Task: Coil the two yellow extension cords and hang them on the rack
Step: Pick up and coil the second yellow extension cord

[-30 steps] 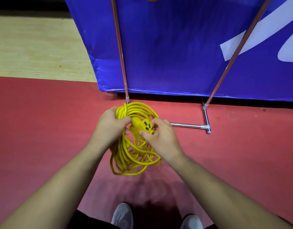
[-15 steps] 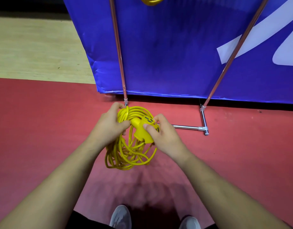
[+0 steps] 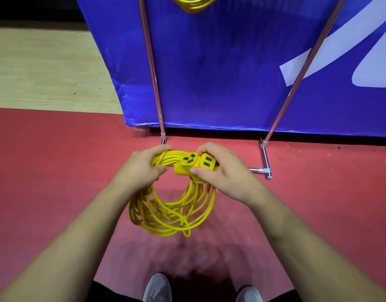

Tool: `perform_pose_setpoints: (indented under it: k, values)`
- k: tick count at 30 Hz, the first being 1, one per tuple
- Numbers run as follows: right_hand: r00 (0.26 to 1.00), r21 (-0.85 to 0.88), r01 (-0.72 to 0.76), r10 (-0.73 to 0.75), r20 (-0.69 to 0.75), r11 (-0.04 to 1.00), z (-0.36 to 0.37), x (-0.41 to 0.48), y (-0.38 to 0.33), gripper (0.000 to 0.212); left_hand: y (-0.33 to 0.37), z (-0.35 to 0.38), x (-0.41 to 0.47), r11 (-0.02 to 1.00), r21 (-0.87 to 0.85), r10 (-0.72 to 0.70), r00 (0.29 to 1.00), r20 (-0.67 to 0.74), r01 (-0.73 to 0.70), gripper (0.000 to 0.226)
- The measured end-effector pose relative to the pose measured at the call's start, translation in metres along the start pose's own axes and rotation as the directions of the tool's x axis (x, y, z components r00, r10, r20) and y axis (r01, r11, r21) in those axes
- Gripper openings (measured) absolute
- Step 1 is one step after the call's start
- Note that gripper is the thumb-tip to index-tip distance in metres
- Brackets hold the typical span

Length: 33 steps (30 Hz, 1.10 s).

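While the coiled yellow cord (image 3: 172, 210) dangles above the red floor (image 3: 46, 171), both hands have it by the top of the loops. The left hand (image 3: 144, 168) is wrapped tight round the bundled strands, fingers curled over the top and thumb tucked in front. The right hand (image 3: 222, 171) pinches the yellow socket block (image 3: 194, 163) at the cord's end, fingertips on its far edge and thumb on the near side, dark outlets facing up. That block sits right against the top of the bundle, between the 2 hands. The rest of the loops droop below the wrists in a loose, kinda messy ring. Just past the hands is the rack (image 3: 152, 68): 2 thin metal poles rising in front of a blue banner (image 3: 220, 73). The other yellow cord (image 3: 190, 4) peeks in at the very top edge between the poles; what it hangs from is cut off. 2 grey shoes (image 3: 158, 287) at the bottom.
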State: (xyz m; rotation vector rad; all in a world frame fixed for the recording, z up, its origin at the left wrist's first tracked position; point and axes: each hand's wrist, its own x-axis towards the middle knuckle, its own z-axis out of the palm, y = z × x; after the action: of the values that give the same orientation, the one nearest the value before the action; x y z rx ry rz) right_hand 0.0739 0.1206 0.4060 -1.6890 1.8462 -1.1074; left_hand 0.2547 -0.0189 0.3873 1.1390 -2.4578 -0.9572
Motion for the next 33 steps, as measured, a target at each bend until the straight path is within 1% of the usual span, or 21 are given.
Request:
perform_pose_setpoints:
  k: [2,3,5,7,8,9,10,11,12,13,15,16,18,19,20,22,23,26,28,30,33]
  values:
    - [0.998,0.117,-0.018,0.024,-0.056,0.993,-0.008,0.002,0.000,0.025,0.007,-0.005,-0.003,1.000,-0.012,0.025,0.995,0.097,-0.024,0.041]
    - [0.993,0.186,-0.037,0.057,-0.100,0.982,-0.011,0.004,0.001,0.025,0.012,-0.006,-0.006,0.998,0.021,0.051,0.991,0.123,-0.054,0.035]
    - [0.959,0.347,-0.110,0.191,-0.207,0.931,-0.012,0.009,0.006,0.030,0.023,-0.005,-0.009,0.990,0.093,0.088,0.986,0.140,-0.102,0.030]
    - [0.900,0.443,-0.184,0.331,-0.284,0.878,-0.010,0.013,0.015,0.036,0.032,0.001,-0.012,0.992,0.084,0.077,0.984,0.162,-0.091,0.033]
    - [0.885,0.394,-0.202,0.340,-0.319,0.897,-0.009,0.014,0.020,0.038,0.034,0.004,-0.012,0.996,0.060,0.050,0.984,0.173,-0.062,0.035]
    - [0.889,0.260,-0.203,0.289,-0.355,0.944,-0.007,0.013,0.026,0.039,0.034,0.007,-0.013,0.999,0.030,0.014,0.983,0.185,-0.020,0.038]
    - [0.909,0.076,-0.173,0.188,-0.371,0.982,-0.005,0.011,0.031,0.040,0.034,0.010,-0.014,1.000,-0.009,-0.022,0.979,0.201,0.024,0.040]
    - [0.929,-0.059,-0.127,0.098,-0.356,0.990,0.000,0.008,0.037,0.039,0.032,0.012,-0.015,0.996,-0.057,-0.051,0.975,0.217,0.064,0.043]
    - [0.945,-0.107,-0.088,0.049,-0.322,0.990,0.006,0.004,0.038,0.038,0.032,0.014,-0.017,0.987,-0.118,-0.075,0.969,0.235,0.105,0.044]
    - [0.957,-0.085,-0.058,0.031,-0.289,0.995,0.013,0.001,0.038,0.036,0.031,0.015,-0.019,0.968,-0.199,-0.103,0.962,0.255,0.156,0.043]
    - [0.977,-0.103,-0.026,0.003,-0.213,0.994,0.020,-0.004,0.034,0.035,0.031,0.014,-0.021,0.877,-0.397,-0.152,0.940,0.307,0.271,0.028]
    - [0.992,-0.191,-0.021,-0.003,-0.126,0.981,0.019,-0.006,0.031,0.047,0.031,0.012,-0.022,0.813,-0.486,-0.167,0.929,0.330,0.319,0.021]
    - [0.998,-0.399,0.012,0.012,0.059,0.917,0.015,-0.007,0.031,0.084,0.030,0.006,-0.023,0.727,-0.587,-0.172,0.922,0.346,0.356,0.018]
    - [0.996,-0.479,0.020,0.025,0.087,0.878,0.013,-0.006,0.031,0.091,0.029,0.004,-0.023,0.715,-0.606,-0.167,0.927,0.334,0.348,0.017]
    - [0.997,-0.525,0.014,0.031,0.077,0.851,0.011,-0.005,0.029,0.089,0.031,0.002,-0.024,0.722,-0.611,-0.158,0.937,0.311,0.324,0.016]
    - [0.999,-0.571,-0.004,0.032,0.038,0.821,0.010,-0.004,0.026,0.074,0.032,0.003,-0.023,0.782,-0.573,-0.122,0.962,0.244,0.244,0.016]
    - [0.998,-0.568,0.000,0.032,0.046,0.823,0.008,-0.003,0.025,0.070,0.033,0.006,-0.023,0.822,-0.535,-0.093,0.973,0.210,0.194,0.022]
    - [0.990,-0.544,-0.014,0.089,0.110,0.839,-0.003,-0.001,0.027,0.067,0.028,0.018,-0.020,0.928,-0.371,0.006,0.992,0.125,0.041,0.043]
    - [0.985,-0.540,-0.045,0.128,0.118,0.841,-0.005,-0.002,0.027,0.066,0.024,0.023,-0.019,0.962,-0.271,0.043,0.995,0.086,-0.018,0.050]
    - [0.979,-0.507,-0.078,0.161,0.122,0.859,-0.004,-0.002,0.027,0.062,0.019,0.022,-0.015,0.956,-0.294,0.040,0.996,0.074,-0.016,0.049]
    - [0.974,-0.387,-0.125,0.187,0.127,0.913,-0.012,-0.002,0.026,0.055,0.004,0.008,-0.009,0.922,-0.380,-0.054,0.996,0.072,0.077,0.045]
